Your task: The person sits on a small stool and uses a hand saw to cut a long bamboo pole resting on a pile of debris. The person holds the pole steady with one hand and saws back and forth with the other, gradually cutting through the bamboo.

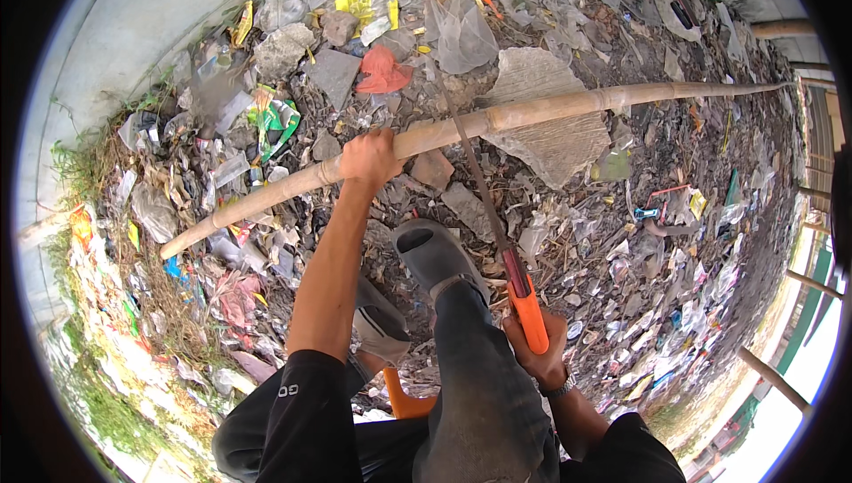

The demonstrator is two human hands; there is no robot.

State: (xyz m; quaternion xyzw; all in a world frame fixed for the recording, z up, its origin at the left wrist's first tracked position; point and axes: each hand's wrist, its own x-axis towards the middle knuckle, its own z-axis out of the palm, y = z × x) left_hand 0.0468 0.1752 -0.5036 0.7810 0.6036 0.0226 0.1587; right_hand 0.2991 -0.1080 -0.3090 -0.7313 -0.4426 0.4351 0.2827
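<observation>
A long bamboo pole [568, 106] lies slanted across the view, from the lower left up to the far right. My left hand [368, 159] is closed around it, left of the middle. In my right hand [543, 350] is a hand saw [525, 313], gripped by its orange handle. Its narrow, rusty-looking blade runs up and away from me and crosses the pole a little right of my left hand. Whether the teeth have cut into the bamboo, I cannot tell. My foot in a grey clog [435, 252] stands below the pole, near the blade.
A broad broken concrete slab [555, 150] lies beneath the pole. Rubble, plastic scraps and a red bag piece [383, 72] cover the ground. A pale wall [115, 48] curves along the left, and several poles [772, 376] jut in from the right. Something orange [408, 401] shows between my legs.
</observation>
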